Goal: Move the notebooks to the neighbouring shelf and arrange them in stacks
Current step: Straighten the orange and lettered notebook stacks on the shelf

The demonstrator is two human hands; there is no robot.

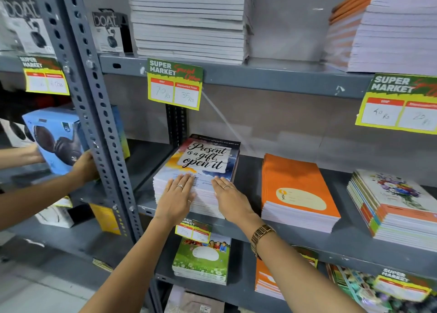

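This place is a shop. Grey slotted metal shelves (236, 74) carry yellow-and-green "SUPER MARKET" price tags (174, 83) with handwritten prices in rupees, and stacks of new paper notebooks (298, 192) lie for sale. Boxed "boat" headphones (111, 32) stand on the upper shelf.

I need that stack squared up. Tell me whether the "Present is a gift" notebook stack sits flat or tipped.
Flat. The notebook stack lies level on the shelf, both hands, left hand and right hand, palm-down on its near edge.

Bright, even indoor light; soft shadows under shelf boards (260, 76). Wide-angle bending at edges. Mild blur on left price tag (45, 76) and corners; centre sharp. No strong glare.
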